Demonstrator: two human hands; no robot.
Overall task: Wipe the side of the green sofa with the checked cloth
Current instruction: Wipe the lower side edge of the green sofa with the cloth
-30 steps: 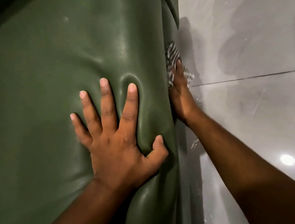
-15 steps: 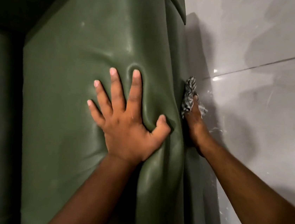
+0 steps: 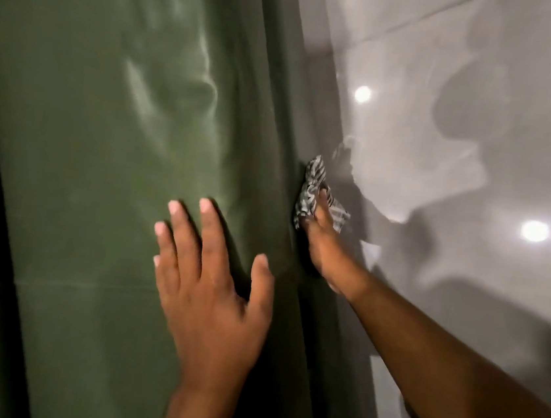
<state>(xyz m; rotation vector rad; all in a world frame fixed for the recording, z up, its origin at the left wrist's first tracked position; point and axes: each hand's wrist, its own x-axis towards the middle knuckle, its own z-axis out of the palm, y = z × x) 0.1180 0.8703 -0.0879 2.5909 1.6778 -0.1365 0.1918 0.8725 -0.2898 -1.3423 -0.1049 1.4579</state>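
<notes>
- Glossy grey tiled floor [image 3: 488,78] fills the right of the head view, with two bright light reflections [image 3: 534,231] and dark shadows on it.
- green sofa [image 3: 108,155] takes up the left and centre; smooth leather-like skin, creased, a horizontal seam low down.
- left hand [image 3: 214,308] lies flat on the sofa's broad face, palm down, fingers [image 3: 209,232] spread and straight, gripping nothing.
- right hand [image 3: 326,249] reaches past the sofa's right edge, down along its side panel, which meets the floor.
- checked cloth [image 3: 310,192], black and white, is bunched under the right hand, pressed against the sofa's side; right fingers curl over it and hold it.
- Cloth sits beyond the left hand, near it, not touching it.
- Both forearms bare; frame slightly motion-blurred.
</notes>
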